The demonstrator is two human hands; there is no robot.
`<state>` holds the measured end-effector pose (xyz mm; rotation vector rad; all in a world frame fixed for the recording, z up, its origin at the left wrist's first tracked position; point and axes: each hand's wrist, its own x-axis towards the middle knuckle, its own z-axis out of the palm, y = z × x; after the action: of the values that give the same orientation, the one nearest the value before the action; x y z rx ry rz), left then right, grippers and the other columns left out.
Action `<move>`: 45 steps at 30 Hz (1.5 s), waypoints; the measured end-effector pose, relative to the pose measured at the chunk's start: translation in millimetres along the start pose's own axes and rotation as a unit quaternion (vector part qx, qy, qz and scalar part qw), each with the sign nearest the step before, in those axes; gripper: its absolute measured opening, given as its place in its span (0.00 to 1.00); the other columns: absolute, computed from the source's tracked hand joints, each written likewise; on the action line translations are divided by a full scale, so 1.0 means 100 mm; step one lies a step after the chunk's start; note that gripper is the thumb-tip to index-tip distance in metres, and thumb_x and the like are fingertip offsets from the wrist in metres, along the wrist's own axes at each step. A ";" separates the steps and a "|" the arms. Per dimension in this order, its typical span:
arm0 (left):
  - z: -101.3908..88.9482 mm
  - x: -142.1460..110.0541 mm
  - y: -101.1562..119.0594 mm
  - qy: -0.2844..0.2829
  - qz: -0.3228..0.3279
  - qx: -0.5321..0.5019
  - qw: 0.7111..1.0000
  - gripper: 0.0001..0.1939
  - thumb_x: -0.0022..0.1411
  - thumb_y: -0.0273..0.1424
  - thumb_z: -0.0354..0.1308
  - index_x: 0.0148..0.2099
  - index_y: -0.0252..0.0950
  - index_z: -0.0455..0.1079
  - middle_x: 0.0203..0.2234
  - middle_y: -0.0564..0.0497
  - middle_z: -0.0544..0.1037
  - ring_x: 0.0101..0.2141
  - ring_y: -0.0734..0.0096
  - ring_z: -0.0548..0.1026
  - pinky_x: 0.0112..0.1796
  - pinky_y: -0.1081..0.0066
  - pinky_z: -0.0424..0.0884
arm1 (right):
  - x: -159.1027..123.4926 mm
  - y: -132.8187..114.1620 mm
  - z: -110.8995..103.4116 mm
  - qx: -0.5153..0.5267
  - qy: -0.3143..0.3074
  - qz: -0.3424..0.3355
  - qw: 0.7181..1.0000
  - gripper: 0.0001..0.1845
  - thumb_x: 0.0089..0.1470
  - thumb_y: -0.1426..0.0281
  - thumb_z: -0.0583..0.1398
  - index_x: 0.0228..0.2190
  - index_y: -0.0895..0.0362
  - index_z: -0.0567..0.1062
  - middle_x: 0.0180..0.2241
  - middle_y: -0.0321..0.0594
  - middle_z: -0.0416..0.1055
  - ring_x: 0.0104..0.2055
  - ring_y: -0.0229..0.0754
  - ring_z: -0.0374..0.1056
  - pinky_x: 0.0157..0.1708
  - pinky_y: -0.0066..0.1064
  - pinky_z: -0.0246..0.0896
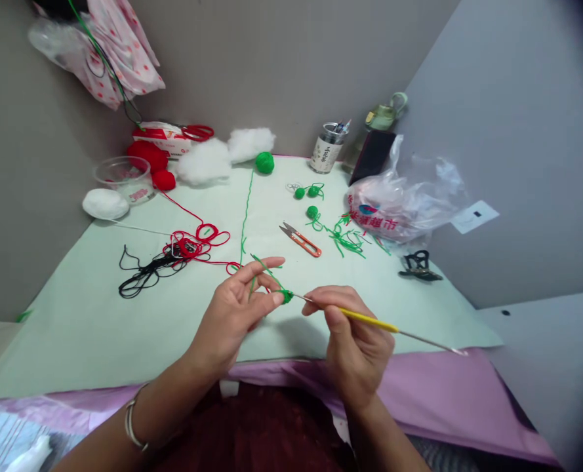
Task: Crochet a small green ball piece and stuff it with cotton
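Note:
My left hand [232, 308] pinches a small green crochet piece [286, 297] between thumb and fingers. Green yarn [270, 270] runs up from the piece over the raised index finger. My right hand [355, 334] grips a crochet hook [370, 319] with a yellow handle and a metal tip at each end. The hook's left tip meets the green piece; its other tip points out to the right. Beyond my hands lie orange-handled thread snips [301, 240]. A green yarn ball [264, 162] sits at the back, its strand trailing toward my left hand.
Left: tangled red yarn [187, 244], black cord [146, 276], a white yarn ball [105, 204] and a clear tub [124, 177]. Behind: white stuffing [205, 162] and a pen can [329, 147]. Right: small green balls [312, 212], yarn scraps [347, 239], a plastic bag [399, 196], a black claw clip [420, 265].

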<state>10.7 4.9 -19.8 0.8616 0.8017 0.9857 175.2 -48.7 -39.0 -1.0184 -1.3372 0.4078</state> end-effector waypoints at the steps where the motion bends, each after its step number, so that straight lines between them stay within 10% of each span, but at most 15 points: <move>1: -0.02 0.00 -0.01 -0.001 0.023 0.027 0.999 0.24 0.58 0.30 0.75 0.57 0.40 0.79 0.33 0.56 0.74 0.21 0.86 0.55 0.21 0.78 0.52 | 0.01 -0.02 0.00 0.026 0.009 0.020 0.999 0.14 0.68 0.76 0.59 0.43 0.50 0.84 0.32 0.36 0.79 0.35 0.40 0.75 0.37 0.34 0.72; 13: -0.03 -0.11 0.00 0.060 0.234 0.304 0.922 0.20 0.62 0.24 0.67 0.56 0.40 0.81 0.30 0.56 0.77 0.19 0.82 0.53 0.23 0.73 0.55 | -0.02 -0.11 -0.07 0.019 0.005 0.022 1.000 0.12 0.68 0.75 0.61 0.43 0.51 0.85 0.32 0.38 0.79 0.33 0.40 0.74 0.34 0.35 0.70; 25: 0.01 -0.07 -0.05 -0.049 0.015 0.039 0.998 0.19 0.63 0.33 0.72 0.57 0.46 0.82 0.32 0.55 0.74 0.22 0.83 0.57 0.23 0.78 0.53 | 0.07 -0.01 0.08 0.078 -0.016 0.066 0.995 0.10 0.69 0.71 0.61 0.41 0.50 0.84 0.36 0.38 0.82 0.34 0.39 0.75 0.34 0.32 0.73; 33: 0.15 -0.07 -0.07 -0.021 -0.054 -0.077 0.995 0.26 0.58 0.34 0.76 0.58 0.40 0.79 0.30 0.57 0.73 0.18 0.88 0.52 0.18 0.79 0.48 | -0.06 0.05 0.13 -0.167 -0.002 -0.156 0.974 0.21 0.64 0.78 0.63 0.53 0.47 0.82 0.43 0.44 0.80 0.42 0.44 0.78 0.38 0.37 0.78; 45: 0.08 -0.05 -0.02 0.008 -0.051 -0.063 0.997 0.23 0.56 0.30 0.76 0.54 0.38 0.80 0.34 0.57 0.74 0.17 0.92 0.52 0.18 0.80 0.48 | 0.01 0.06 0.10 0.076 0.035 0.072 0.994 0.11 0.70 0.69 0.59 0.41 0.52 0.83 0.35 0.39 0.79 0.33 0.40 0.75 0.34 0.35 0.74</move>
<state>16.8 -2.2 -16.8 0.6988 0.7810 0.9425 167.6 -41.2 -44.0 -0.9965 -1.1568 0.5690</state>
